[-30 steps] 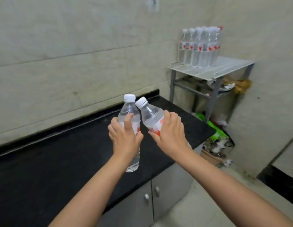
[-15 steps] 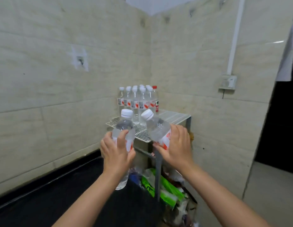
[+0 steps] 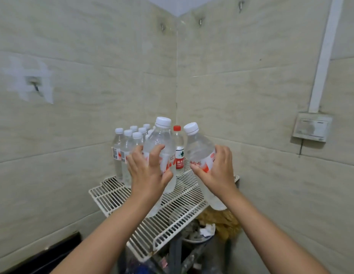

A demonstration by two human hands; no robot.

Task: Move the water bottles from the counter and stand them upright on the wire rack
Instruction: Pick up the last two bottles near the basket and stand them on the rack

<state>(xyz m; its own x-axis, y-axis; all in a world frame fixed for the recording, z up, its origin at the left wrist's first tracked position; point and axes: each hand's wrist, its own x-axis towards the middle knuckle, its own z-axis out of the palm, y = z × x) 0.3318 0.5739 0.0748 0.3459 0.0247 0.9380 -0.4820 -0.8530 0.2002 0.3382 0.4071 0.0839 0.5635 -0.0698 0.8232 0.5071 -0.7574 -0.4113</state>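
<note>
Above the rack (image 3: 120,196), two bottles held: left hand (image 3: 148,173) wrapped round the left bottle (image 3: 159,143) at its label, close to upright; right hand (image 3: 217,171) wrapped round the right bottle (image 3: 199,153) at its label, cap tipped toward the left one, base hanging past the rack's right edge. At the rack's back, against the wall corner, a cluster (image 3: 130,141) of white-capped bottles standing, with a red-capped bottle (image 3: 179,151) beside them.

Best to lower the left bottle first, base flat across several wires just in front of the cluster, not between two. Then bring the right bottle in over the rack, straighten it, and set it beside the first in front of the red-capped bottle. Worth keeping both grips until each base sits steady. Risk, as judged: a nudge toppling the cluster, or a base catching in a gap and leaning.
</note>
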